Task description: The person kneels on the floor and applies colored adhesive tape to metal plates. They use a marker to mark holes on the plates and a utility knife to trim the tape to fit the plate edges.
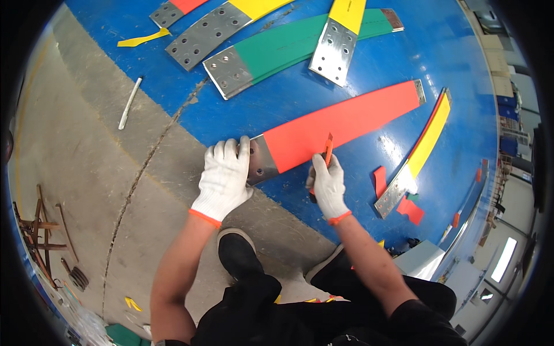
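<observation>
A long red-covered metal bar lies across the floor in front of me, its bare silver end with holes toward my left. My left hand, in a white glove with an orange cuff, grips the edge of that bare end. Gloved alike, my right hand is closed around an orange utility knife. The knife points away from me, over or beside the near edge of the red covering; whether it touches cannot be told. Part of its handle is hidden in my fist.
Beyond lie a green-covered bar and yellow-covered bars. To the right are another yellow bar and red scraps. A white marker lies on the grey floor, left of the blue floor.
</observation>
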Demonstrator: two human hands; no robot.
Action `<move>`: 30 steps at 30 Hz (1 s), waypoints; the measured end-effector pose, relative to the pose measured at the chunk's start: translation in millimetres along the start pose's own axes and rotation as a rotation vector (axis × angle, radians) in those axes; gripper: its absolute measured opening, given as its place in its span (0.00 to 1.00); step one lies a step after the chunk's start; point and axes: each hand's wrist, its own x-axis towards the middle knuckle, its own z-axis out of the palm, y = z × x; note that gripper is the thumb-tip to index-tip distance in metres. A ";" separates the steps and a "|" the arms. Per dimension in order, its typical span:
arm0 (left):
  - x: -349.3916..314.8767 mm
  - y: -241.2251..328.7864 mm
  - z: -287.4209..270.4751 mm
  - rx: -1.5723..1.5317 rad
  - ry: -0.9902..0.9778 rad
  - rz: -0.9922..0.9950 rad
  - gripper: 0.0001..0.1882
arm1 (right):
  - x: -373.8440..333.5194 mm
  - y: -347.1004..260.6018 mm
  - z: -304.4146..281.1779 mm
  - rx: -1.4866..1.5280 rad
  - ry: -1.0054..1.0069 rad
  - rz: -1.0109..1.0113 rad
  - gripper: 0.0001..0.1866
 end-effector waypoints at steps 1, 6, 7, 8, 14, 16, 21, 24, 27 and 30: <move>3.2 2.4 -0.5 0.016 -0.050 0.001 0.61 | -2.3 5.2 8.4 0.054 0.062 0.041 0.15; 13.1 7.1 -9.8 0.052 -0.154 -0.023 0.63 | -12.2 27.2 23.9 0.194 0.055 -0.037 0.15; 15.7 12.2 -10.2 0.065 -0.165 -0.030 0.63 | -8.7 27.7 21.7 0.215 0.048 -0.038 0.14; 16.2 12.8 -11.9 0.080 -0.179 -0.044 0.64 | -7.0 25.1 22.7 0.224 0.044 -0.028 0.13; 0.4 7.9 -16.9 0.065 -0.175 -0.073 0.64 | -17.4 26.0 16.8 0.230 -0.101 -0.029 0.13; -12.9 -0.4 -17.6 0.049 -0.157 -0.095 0.64 | -26.5 26.3 21.9 0.199 -0.148 -0.022 0.13; -46.2 -37.7 -5.0 0.091 0.012 -0.041 0.57 | -47.3 20.5 31.4 -0.004 -0.156 -0.069 0.15; -64.4 -43.4 0.9 0.059 0.095 -0.040 0.55 | -41.4 0.6 22.9 -0.437 -0.126 -0.160 0.20; -79.3 -38.4 -3.1 -0.036 0.115 -0.173 0.57 | -29.1 -10.8 25.8 -0.712 -0.091 -0.391 0.18; -102.7 -42.8 11.9 -0.231 0.206 -0.430 0.61 | -7.6 -17.6 38.7 -0.865 -0.055 -0.550 0.16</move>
